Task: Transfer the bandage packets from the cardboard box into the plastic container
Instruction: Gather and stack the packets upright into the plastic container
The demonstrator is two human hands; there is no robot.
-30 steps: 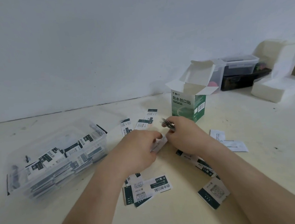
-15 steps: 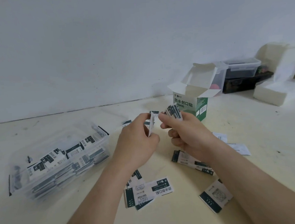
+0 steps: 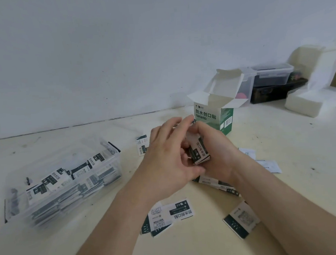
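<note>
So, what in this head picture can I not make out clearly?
Inside of the cardboard box, head view: its front wall hides whether packets remain.
Stack of bandage packets gripped by the right hand: the hands cover most of it, so no count.
Left hand: motion blur; its grip on the stack is unclear.
Lower layers in the plastic container: blurred behind its wall.
</note>
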